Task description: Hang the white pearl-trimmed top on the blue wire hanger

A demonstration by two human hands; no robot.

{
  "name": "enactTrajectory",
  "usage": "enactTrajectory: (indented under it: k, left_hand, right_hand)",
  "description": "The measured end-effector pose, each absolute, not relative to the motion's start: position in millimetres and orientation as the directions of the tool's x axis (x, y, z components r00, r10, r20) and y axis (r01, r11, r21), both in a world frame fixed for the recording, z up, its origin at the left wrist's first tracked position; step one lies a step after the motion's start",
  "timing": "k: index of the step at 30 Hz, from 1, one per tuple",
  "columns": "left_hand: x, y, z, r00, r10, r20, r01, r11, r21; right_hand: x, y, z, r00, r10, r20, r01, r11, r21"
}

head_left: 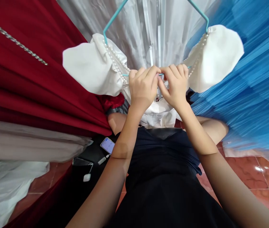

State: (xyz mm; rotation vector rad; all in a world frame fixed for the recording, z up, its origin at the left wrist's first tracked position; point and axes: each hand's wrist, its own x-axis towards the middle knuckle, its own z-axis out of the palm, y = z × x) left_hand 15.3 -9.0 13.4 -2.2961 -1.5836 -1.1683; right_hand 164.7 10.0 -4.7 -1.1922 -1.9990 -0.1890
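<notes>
Turquoise hanger [114, 15] is gripped by adjacent hands [143, 87], fingers [174, 72] curled over.

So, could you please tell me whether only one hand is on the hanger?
No, the left hand and right hand both grip the teal hanger.

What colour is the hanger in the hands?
Turquoise: the hanger shows best in the head view, its upper arms plain against the silvery fabric.
</notes>
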Motion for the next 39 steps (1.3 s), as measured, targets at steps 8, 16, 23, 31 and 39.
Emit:
enactTrajectory:
  k: [8, 16, 23, 31, 39]
  left_hand:
    - [17, -13, 7, 0.146, 0.719, 0.680, 0.807, -0.484, 0.339]
    - [16, -14, 6, 0.169, 0.665, 0.727, 0.814, -0.511, 0.278]
    - [16, -9, -4, 0.120, 0.603, 0.788, 0.779, -0.550, 0.302]
    - [13, -8, -9, 0.118, 0.642, 0.758, 0.768, -0.543, 0.340]
    - [17, -14, -4, 0.083, 0.688, 0.721, 0.789, -0.487, 0.374]
  right_hand:
    - [165, 6, -11, -0.209, 0.633, 0.746, 0.781, 0.566, -0.262]
    - [164, 4, -12, -0.208, 0.587, 0.782, 0.804, 0.558, -0.205]
    - [159, 0, -14, -0.176, 0.678, 0.713, 0.836, 0.485, -0.255]
    - [162, 3, -19, -0.192, 0.628, 0.754, 0.782, 0.562, -0.268]
    - [160, 3, -18, -0.157, 0.638, 0.754, 0.801, 0.529, -0.280]
